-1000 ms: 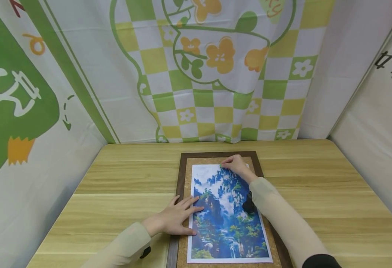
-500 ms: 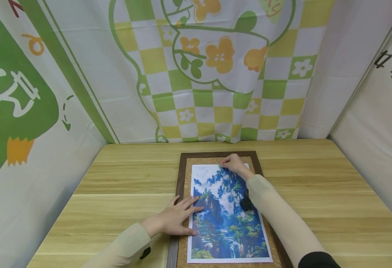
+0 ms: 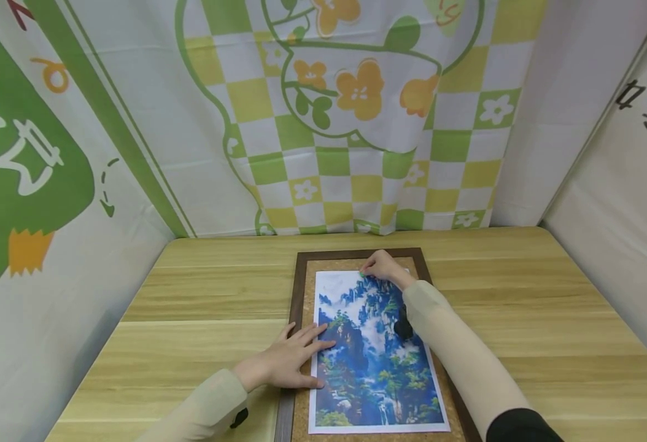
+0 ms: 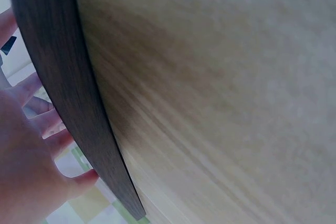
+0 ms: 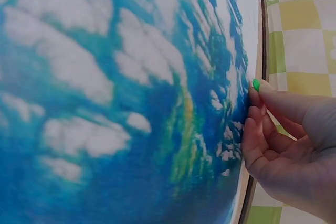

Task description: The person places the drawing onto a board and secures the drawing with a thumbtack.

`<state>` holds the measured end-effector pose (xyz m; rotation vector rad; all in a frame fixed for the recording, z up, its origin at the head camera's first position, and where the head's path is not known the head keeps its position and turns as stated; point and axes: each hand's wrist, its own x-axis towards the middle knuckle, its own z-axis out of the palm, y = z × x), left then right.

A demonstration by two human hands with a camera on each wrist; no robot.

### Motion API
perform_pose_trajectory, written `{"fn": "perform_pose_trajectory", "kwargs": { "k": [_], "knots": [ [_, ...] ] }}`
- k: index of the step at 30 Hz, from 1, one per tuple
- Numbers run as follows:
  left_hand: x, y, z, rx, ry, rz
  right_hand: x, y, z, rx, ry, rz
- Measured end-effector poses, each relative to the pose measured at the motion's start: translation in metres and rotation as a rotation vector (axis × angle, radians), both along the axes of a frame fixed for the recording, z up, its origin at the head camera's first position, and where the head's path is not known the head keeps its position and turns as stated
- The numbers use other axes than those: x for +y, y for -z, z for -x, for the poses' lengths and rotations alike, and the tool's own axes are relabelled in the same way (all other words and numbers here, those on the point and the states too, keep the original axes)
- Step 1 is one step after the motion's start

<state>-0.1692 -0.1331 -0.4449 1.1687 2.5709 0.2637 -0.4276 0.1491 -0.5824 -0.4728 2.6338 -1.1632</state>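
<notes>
A printed landscape picture (image 3: 379,362) of blue mountains and waterfalls lies on a framed cork board (image 3: 302,393). At the picture's top edge, near its middle, my right hand (image 3: 385,268) pinches a small green push pin (image 5: 256,84) between thumb and forefinger. The pin's point is hidden, so how deep it sits cannot be told. My left hand (image 3: 287,362) lies spread over the board's left side, its fingertips on the picture's left margin. In the left wrist view, the fingers (image 4: 58,140) extend past the dark wooden frame (image 4: 68,77).
The board rests on a light wood-grain table (image 3: 202,294). Behind the table hangs a checked green and yellow curtain (image 3: 337,178). Printed cloth panels (image 3: 30,153) stand on both sides. Black wrist gear (image 3: 403,325) hangs below the right sleeve, over the picture.
My right hand and forearm have shifted slightly left and toward the far edge, still holding the green push pin. My left hand stays in place on the board.
</notes>
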Motion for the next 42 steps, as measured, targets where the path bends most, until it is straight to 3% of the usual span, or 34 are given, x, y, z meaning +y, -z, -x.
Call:
{"fn": "perform_pose_trajectory", "kwargs": {
  "k": [2,4,6,8,12,17,24,27,31,37,42],
  "knots": [
    [0.000,0.000,0.000,0.000,0.001,-0.001,0.011,0.067,0.058,-0.022,-0.005,-0.001],
    [0.000,-0.001,0.000,-0.002,0.002,-0.002,0.018,0.107,0.092,-0.045,0.002,-0.009],
    [0.000,-0.001,0.000,-0.005,0.001,-0.002,0.021,0.128,0.110,-0.040,-0.004,-0.003],
    [0.000,-0.001,0.000,-0.006,0.000,-0.002,0.022,0.132,0.115,-0.041,-0.006,-0.004],
    [0.000,0.000,0.000,-0.010,-0.003,-0.003,0.018,0.106,0.096,-0.040,-0.006,-0.004],
    [0.000,0.000,0.001,-0.007,-0.005,0.000,0.007,0.049,0.049,-0.016,0.002,-0.015],
    [0.001,0.002,0.001,0.004,-0.003,0.001,-0.021,-0.097,-0.064,-0.062,0.058,-0.041],
    [0.001,0.002,0.001,0.008,-0.004,0.005,-0.030,-0.132,-0.094,-0.056,0.113,-0.063],
    [0.001,0.002,0.001,0.014,-0.004,0.007,-0.031,-0.142,-0.107,-0.012,0.112,-0.061],
    [0.001,0.002,0.001,0.003,-0.006,-0.002,-0.027,-0.137,-0.106,0.014,0.082,-0.039],
    [0.001,0.002,0.000,-0.019,-0.013,-0.013,-0.022,-0.138,-0.107,-0.014,0.050,0.012]
  ]
}}
